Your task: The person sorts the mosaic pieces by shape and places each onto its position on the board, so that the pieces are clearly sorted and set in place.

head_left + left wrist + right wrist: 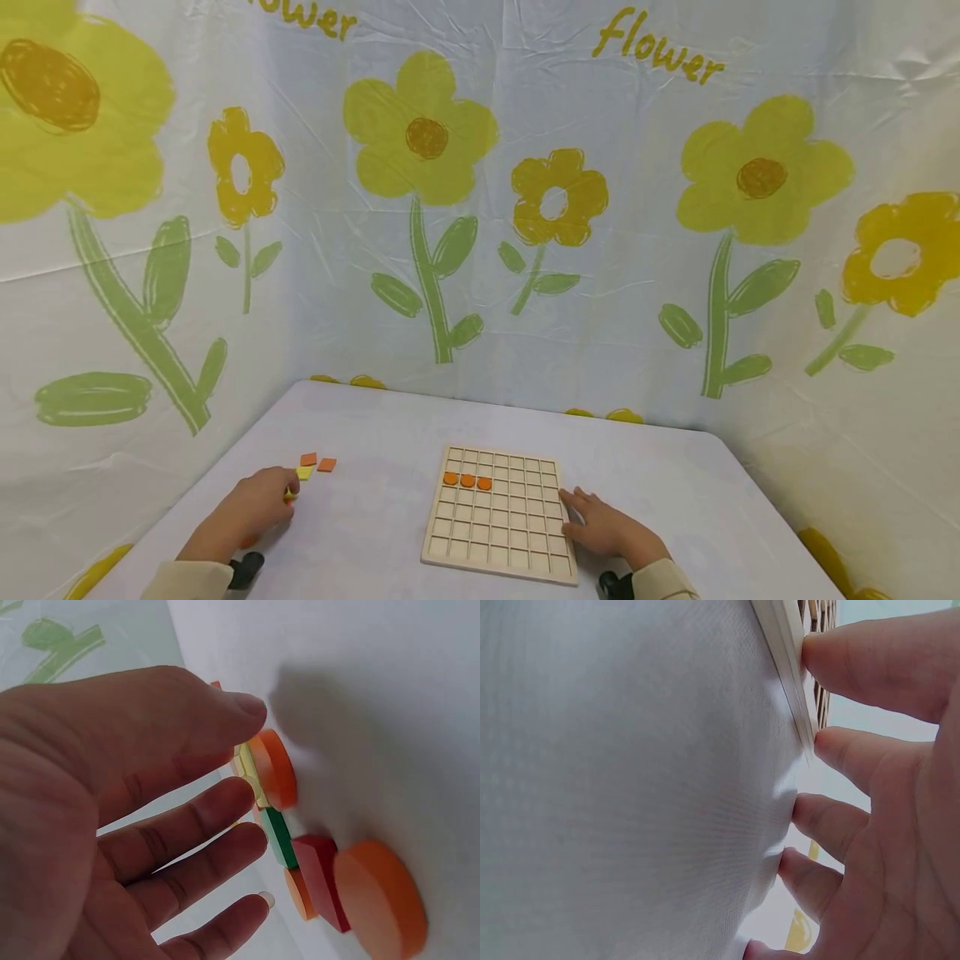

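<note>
My left hand [258, 504] is over a small group of coloured pieces at the left of the table, its fingers loosely bent. In the left wrist view its thumb and fingers are apart beside an orange disc [279, 771], yellow pieces [246, 766] and a green piece [280, 838]; nothing is clearly gripped. A red block [322, 881] and a larger-looking orange disc [390, 907] lie closer to that camera. With extended fingers, my right hand [606, 525] touches the right edge of a wooden grid board [499, 533]. Three orange discs [468, 481] sit side by side in one row of the board.
Two orange square pieces [327, 465] and a yellow piece [303, 473] lie just beyond the left hand. The white table [375, 517] has rounded back corners. Flower-printed cloth [600, 333] hangs around its back and sides.
</note>
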`<state>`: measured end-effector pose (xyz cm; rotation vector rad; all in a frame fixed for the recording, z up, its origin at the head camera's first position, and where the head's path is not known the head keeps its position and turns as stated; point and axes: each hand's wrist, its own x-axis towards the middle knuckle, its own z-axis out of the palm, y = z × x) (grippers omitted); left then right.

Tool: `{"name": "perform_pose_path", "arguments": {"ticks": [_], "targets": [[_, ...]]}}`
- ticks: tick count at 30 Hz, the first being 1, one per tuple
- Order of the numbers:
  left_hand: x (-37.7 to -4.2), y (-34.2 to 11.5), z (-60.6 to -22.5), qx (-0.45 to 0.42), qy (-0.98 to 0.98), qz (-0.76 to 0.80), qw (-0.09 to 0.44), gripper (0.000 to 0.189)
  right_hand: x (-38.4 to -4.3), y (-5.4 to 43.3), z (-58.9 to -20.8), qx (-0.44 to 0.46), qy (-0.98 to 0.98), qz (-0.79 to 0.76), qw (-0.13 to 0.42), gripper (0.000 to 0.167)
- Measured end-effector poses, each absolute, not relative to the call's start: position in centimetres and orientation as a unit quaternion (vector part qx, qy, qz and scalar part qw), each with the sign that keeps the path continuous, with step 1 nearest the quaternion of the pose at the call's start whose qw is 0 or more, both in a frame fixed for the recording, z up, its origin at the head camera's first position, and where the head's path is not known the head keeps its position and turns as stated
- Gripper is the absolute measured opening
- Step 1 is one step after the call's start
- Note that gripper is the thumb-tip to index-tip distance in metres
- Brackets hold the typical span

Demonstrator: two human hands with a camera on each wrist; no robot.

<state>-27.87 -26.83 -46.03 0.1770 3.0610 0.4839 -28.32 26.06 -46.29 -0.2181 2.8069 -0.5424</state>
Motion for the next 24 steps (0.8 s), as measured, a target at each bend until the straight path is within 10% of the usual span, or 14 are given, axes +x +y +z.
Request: {"name": "perform_pose_path", "arguments": {"ticks": [24], "targets": [[-27.90, -27.29, -46.31, 0.021, 0.979, 0.195, 0.062, 0.018, -28.39, 26.17, -46.48, -0.078, 0.969, -0.192, 0.134, 0.061]]}}
